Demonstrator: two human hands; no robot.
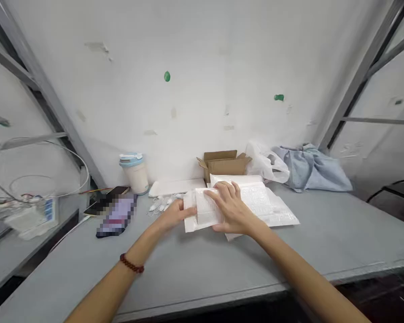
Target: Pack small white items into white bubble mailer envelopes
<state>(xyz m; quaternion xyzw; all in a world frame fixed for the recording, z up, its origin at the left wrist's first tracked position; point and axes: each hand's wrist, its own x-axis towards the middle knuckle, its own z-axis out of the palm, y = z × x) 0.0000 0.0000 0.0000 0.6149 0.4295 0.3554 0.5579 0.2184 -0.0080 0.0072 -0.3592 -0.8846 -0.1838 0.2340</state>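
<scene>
A white padded bubble mailer (206, 214) is held just above the grey table, in front of a loose pile of similar white mailers (278, 211). My left hand (173, 216) pinches its left end, thumb on top and the other fingers mostly hidden beneath. Across its right part lies my right hand (231, 208), fingers bent over the upper side and thumb at the lower edge. Whether anything is inside the mailer cannot be seen. Several small white items in clear wrapping (161, 204) lie just beyond my left hand.
Behind the mailers stand an open cardboard box (226, 167), a white plastic bag (265, 162) and a light blue cloth bag (314, 168). A blue-lidded cup (134, 172), a phone (116, 193) and a purple pouch (117, 216) are at the left. The table's front edge (202, 303) runs nearby.
</scene>
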